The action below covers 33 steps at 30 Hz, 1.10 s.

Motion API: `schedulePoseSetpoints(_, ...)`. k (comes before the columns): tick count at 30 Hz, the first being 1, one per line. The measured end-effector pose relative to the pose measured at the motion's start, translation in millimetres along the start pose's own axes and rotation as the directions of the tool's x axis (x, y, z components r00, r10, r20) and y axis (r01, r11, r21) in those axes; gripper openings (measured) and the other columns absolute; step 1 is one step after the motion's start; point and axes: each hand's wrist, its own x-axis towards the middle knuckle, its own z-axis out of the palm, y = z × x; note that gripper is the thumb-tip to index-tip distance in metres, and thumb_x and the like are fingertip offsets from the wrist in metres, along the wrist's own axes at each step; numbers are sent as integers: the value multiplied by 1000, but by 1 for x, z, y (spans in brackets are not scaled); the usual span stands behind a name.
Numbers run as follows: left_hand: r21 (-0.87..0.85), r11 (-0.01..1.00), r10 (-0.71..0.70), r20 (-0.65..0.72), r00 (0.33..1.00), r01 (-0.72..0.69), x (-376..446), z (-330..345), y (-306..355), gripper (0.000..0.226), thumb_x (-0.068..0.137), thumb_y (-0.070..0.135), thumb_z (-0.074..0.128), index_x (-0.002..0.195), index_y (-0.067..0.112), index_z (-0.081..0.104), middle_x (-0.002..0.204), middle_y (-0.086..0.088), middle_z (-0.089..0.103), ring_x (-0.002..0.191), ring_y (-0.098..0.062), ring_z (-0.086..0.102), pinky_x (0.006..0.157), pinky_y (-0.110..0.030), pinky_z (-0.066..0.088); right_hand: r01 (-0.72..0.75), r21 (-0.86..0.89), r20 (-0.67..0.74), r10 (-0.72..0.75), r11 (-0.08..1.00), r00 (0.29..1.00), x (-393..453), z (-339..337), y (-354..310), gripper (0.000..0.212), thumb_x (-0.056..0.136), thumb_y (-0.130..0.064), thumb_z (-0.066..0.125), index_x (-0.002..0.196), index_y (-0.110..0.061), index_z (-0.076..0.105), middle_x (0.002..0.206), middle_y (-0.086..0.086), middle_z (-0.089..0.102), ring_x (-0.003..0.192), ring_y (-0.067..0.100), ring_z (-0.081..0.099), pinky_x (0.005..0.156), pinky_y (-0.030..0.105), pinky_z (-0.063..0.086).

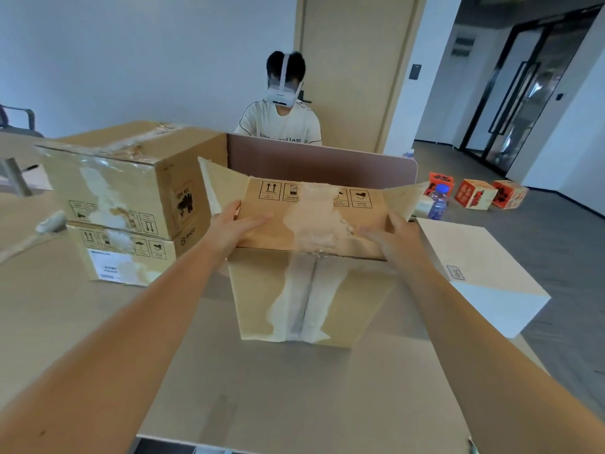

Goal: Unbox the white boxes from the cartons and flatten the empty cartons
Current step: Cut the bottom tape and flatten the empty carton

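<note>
A brown corrugated cardboard carton, open and marked by torn tape, stands in the middle of the pale wooden worktop. Its end flaps splay outward on both sides. The left hand lies on the carton's far panel near the left corner, fingers straight and flat against the cardboard. The right hand rests on the same panel near the right corner, its fingers likewise spread and pressing, curled round nothing. A white rectangular box sits on the worktop just beside the carton on the right. Two more taped brown cartons are stacked at the left. Beyond a pinkish desk divider sits a person in a white headset. A clear plastic bottle with a blue cap stands behind the white box.
</note>
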Motion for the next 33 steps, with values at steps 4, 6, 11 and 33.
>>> schedulePoseSetpoints(4, -49, 999, 18, 5, 1000, -18, -2, -4, -10, 65, 65, 31, 79, 119, 11, 48, 112, 0, 61, 104, -15, 58, 96, -31, 46, 4, 132, -1, -4, 991, 1000, -8, 1, 13, 61, 81, -21, 69, 134, -8, 40, 117, -3, 52, 108, 16, 50, 77, 21, 43)
schedulePoseSetpoints(6, -37, 999, 40, 52, 998, -38, -8, -1, -16, 49, 70, 13, 77, 111, 16, 51, 96, 9, 66, 90, -5, 62, 80, -21, 51, 2, 193, 6, -4, 981, 1000, -12, 3, 19, 62, 79, -13, 71, 133, -10, 40, 117, -2, 53, 107, 16, 51, 82, 24, 46)
schedulePoseSetpoints(11, -30, 999, -35, -79, 996, 32, -3, 9, -49, 73, 79, 7, 70, 140, 13, 31, 125, -5, 51, 114, -19, 50, 94, -32, 44, -47, 323, 17, 44, 945, 999, -17, 13, 43, 69, 75, -8, 74, 134, -14, 39, 111, -4, 56, 107, 16, 54, 90, 33, 47)
schedulePoseSetpoints(33, 134, 991, 25, -329, 944, 20, -4, 32, -33, 40, 74, 25, 77, 92, 17, 42, 107, -2, 51, 98, -17, 47, 71, -24, 38, 108, 44, -67, -105, 993, 992, 1, 7, 42, 88, 67, -35, 73, 141, -21, 27, 129, 5, 47, 117, 24, 49, 99, 46, 44)
